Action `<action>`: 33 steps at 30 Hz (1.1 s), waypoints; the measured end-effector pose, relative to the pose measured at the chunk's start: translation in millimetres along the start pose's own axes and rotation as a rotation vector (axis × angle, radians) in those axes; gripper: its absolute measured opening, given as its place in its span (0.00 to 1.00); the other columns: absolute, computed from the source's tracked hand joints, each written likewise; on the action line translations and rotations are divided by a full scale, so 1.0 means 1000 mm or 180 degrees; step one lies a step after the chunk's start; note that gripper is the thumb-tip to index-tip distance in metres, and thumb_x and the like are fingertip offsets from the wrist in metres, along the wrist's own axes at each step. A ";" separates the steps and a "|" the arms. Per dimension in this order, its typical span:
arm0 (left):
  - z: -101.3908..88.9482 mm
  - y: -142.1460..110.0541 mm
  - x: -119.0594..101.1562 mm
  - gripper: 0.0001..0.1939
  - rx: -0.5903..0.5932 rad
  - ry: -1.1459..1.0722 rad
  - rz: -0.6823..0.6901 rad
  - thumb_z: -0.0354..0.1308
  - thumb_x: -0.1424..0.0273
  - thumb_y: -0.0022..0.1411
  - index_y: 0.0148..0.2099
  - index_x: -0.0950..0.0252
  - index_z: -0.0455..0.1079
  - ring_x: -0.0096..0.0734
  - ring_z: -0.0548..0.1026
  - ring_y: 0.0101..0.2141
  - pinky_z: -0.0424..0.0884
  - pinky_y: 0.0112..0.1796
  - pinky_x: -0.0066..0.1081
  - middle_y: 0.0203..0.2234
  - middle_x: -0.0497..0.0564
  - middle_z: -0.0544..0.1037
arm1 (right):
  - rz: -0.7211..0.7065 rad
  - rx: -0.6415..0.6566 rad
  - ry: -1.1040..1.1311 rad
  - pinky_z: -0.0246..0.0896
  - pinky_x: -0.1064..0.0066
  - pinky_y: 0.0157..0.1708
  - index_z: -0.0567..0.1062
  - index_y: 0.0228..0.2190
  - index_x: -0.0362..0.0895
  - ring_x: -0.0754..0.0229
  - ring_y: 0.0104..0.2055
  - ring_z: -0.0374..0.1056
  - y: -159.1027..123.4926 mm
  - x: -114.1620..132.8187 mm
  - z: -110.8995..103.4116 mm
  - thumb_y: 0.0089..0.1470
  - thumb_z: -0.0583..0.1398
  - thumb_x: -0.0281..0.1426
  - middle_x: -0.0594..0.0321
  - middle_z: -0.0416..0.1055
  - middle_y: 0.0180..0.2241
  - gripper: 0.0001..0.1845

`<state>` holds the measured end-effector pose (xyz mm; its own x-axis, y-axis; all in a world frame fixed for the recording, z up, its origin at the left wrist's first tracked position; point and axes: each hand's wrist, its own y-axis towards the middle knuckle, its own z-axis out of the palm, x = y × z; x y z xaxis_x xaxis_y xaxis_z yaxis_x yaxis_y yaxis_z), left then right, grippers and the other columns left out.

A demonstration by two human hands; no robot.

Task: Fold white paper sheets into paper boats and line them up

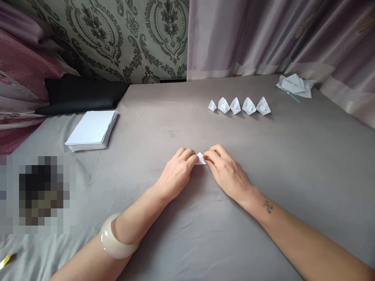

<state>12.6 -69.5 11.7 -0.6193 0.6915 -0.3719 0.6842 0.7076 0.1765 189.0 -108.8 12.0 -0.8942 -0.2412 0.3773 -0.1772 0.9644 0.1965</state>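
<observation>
1. One small folded paper (pixel 200 159) lies mid-sheet (pixel 164 128) – left hand (pixel 177 171) pinching its left end, right hand (pixel 230 171) its right. I'd guess it's light, crisp, easily creased; best held by the edges.
2. One paper stack (pixel 90 128), near the sheet's left edge.
3. Five paper boats (pixel 234 105), towards the far edge.
4. One green stick (pixel 293 97) – then one paper heap (pixel 295 85), far right corner.
</observation>
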 end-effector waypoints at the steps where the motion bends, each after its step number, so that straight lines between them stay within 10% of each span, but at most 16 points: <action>1: -0.001 0.000 -0.003 0.16 0.0164 0.0218 0.0163 0.40 0.82 0.65 0.41 0.64 0.68 0.35 0.67 0.37 0.68 0.39 0.34 0.36 0.54 0.71 | -0.0189 0.0012 -0.0216 0.59 0.68 0.33 0.71 0.40 0.46 0.58 0.39 0.65 -0.002 0.003 0.000 0.63 0.50 0.26 0.59 0.69 0.40 0.10; 15: -0.009 -0.013 -0.036 0.13 0.0733 0.1471 -0.0089 0.50 0.86 0.52 0.28 0.64 0.69 0.37 0.66 0.31 0.69 0.28 0.32 0.28 0.56 0.71 | -0.0498 0.0253 -0.1504 0.55 0.62 0.30 0.72 0.41 0.40 0.55 0.32 0.61 -0.024 0.024 -0.010 0.55 0.50 0.15 0.55 0.67 0.33 0.18; 27: -0.017 -0.015 -0.019 0.11 0.0238 0.0693 -0.0630 0.48 0.73 0.63 0.29 0.64 0.68 0.35 0.69 0.33 0.62 0.25 0.30 0.30 0.52 0.71 | -0.0288 0.0279 -0.1334 0.50 0.67 0.23 0.74 0.31 0.42 0.60 0.31 0.63 -0.021 0.010 -0.017 0.55 0.52 0.18 0.60 0.67 0.31 0.12; 33: 0.002 -0.005 0.006 0.13 -0.0242 -0.0431 -0.0953 0.58 0.63 0.61 0.45 0.63 0.68 0.34 0.70 0.35 0.68 0.35 0.32 0.35 0.52 0.72 | 0.0359 -0.0138 -0.0254 0.55 0.69 0.28 0.73 0.38 0.45 0.59 0.37 0.67 -0.011 0.003 -0.006 0.56 0.58 0.34 0.61 0.70 0.38 0.08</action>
<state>6.2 -69.1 7.1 -0.7282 0.4292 -0.5344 0.4457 0.8888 0.1066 190.7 -121.1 16.4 -0.9375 -0.1204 0.3265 -0.0572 0.9788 0.1965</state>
